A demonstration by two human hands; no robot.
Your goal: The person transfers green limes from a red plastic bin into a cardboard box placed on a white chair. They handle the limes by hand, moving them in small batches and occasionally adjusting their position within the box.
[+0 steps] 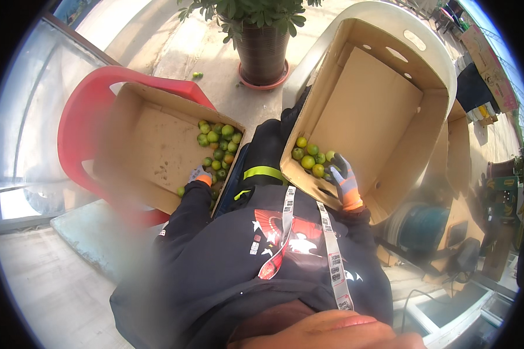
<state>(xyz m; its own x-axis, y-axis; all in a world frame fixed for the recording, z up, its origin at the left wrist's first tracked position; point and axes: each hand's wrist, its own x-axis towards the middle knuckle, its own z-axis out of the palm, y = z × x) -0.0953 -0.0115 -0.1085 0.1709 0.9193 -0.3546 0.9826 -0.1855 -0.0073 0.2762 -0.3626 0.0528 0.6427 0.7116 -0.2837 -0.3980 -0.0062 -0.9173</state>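
My left hand (201,175), in a grey work glove with an orange cuff, reaches into a shallow cardboard box (150,141). It is beside a cluster of round green fruits (218,154), a few tinged orange, along the box's right side. Its fingertips are hard to make out. My right hand (344,181), gloved alike with dark fingertips, is inside a larger cardboard box (362,91). Its fingers bend down at the edge of a smaller group of green and yellowish fruits (308,162) in the near left corner. Whether a fruit is in either hand cannot be told.
A red plastic chair (81,109) bears the left box, and a pale plastic chair (439,48) the right one. Ahead stands a potted plant (262,52) on a saucer, with small green fruits (197,75) on the floor nearby. A teal drum-like object (421,224) is at the right.
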